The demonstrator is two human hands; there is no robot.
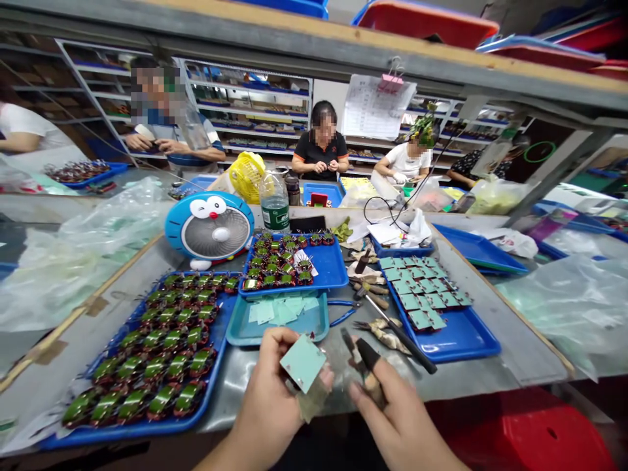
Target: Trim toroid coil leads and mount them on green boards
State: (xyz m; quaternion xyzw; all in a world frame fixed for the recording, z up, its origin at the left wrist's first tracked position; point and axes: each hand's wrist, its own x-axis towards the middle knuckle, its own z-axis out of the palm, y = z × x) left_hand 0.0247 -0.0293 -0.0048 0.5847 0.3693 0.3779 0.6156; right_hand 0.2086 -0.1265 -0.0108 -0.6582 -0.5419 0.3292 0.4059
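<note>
My left hand pinches a pale green square circuit board, with a tan strip hanging below it. My right hand grips small pliers with black and tan handles, close to the board but apart from it. Just ahead, a teal tray holds loose green squares. A black-handled metal tool lies on the bench beyond my right hand, next to blue-handled pliers. A blue tray of green-wrapped components lies to my left.
Another blue tray holds similar components, and a blue tray holds rows of green boards. A blue fan and a water bottle stand beyond. Several co-workers sit at the far bench. Plastic sheeting covers the right side.
</note>
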